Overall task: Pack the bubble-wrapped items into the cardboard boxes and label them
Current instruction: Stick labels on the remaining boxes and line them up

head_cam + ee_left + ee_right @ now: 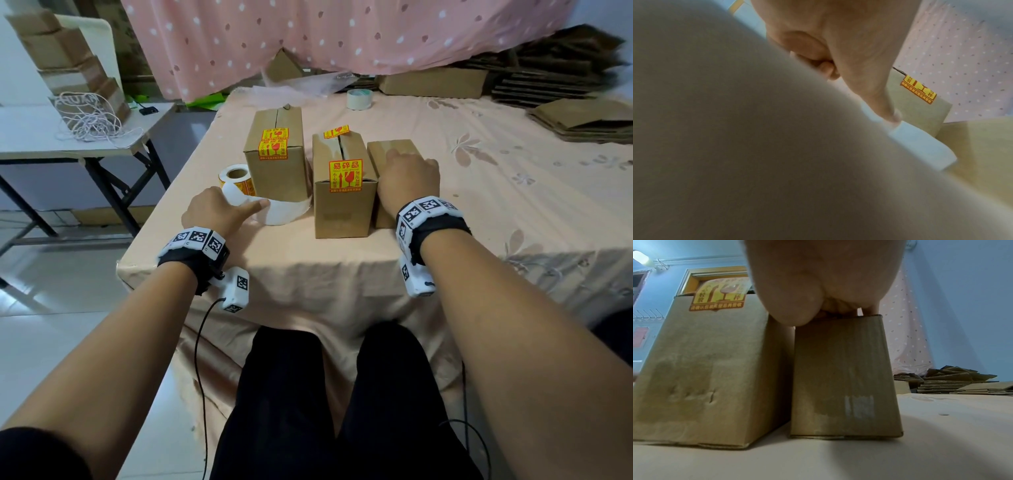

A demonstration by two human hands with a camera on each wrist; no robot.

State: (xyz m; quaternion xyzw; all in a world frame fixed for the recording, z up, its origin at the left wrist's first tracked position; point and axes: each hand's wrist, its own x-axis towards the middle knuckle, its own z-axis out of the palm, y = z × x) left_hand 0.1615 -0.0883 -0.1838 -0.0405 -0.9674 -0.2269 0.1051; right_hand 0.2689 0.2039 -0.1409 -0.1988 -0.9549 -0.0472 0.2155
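Three closed cardboard boxes on the cloth-covered table (308, 274): tall box (277, 154) at 11 o'clock and middle box (344, 192) at centre each carry yellow fragile labels; low box (394, 150) at 1 o'clock shows none. Right hand (409, 178) rests spread on the low box; whether it grips cannot be told. Left hand (219, 212), forefinger out, other fingers curled, presses the white liner tail of the label roll (236, 180) at 9 o'clock; labelling the third box appears left.
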